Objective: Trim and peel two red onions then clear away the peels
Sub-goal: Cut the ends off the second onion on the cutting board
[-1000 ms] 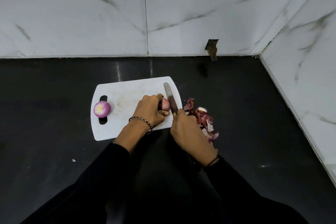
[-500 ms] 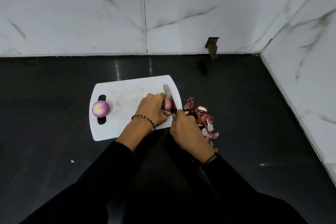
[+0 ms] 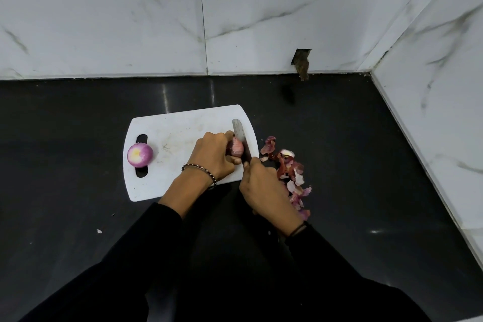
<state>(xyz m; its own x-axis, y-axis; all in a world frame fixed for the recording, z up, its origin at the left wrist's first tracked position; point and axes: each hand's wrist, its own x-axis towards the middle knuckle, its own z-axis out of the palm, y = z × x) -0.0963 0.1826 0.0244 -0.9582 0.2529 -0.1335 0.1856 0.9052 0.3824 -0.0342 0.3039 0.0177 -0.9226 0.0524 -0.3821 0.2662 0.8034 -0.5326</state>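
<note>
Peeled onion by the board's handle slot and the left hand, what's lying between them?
Nothing but bare white cutting board, faintly scuffed, lies between the peeled onion and the left hand gripping the other onion, per the head view.

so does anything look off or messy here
A jagged hole is broken in the wall tile near the corner, with brown debris hanging out. The peels lie scattered on the counter right of the board, not on it.

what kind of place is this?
Probably a kitchen: a dark counter in a corner of marble-look wall tiles, with a cutting board, knife and onion peels on it.
</note>
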